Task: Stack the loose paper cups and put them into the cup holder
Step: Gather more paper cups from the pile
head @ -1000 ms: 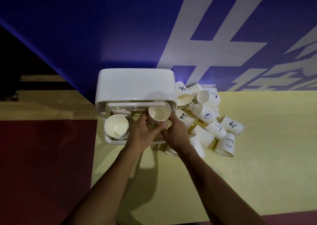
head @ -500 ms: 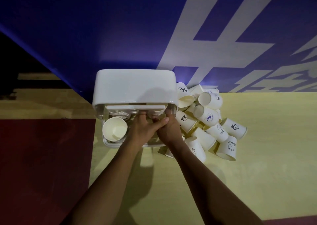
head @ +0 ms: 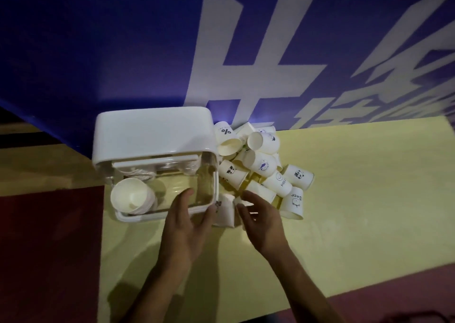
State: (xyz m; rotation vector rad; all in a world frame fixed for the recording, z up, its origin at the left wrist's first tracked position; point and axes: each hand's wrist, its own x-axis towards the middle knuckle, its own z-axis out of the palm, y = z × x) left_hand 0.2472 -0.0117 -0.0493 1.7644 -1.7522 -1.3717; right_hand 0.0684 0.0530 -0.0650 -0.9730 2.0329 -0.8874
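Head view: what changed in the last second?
Both hands let go of the cup stack, left under the lid of the cup holder, and pulled back toward the person: left hand open over the holder's front rim, right hand open beside the loose cups. The front-left stack, holder and pile stayed put.

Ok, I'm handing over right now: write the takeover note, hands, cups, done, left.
Left hand: open, empty, over the front rim of the white plastic cup holder.
Right hand: open, empty, at the near edge of the pile of loose white paper cups, right of the holder.
Done: a nested cup stack sits in the holder's front left.
Left: stack the pile, load it.
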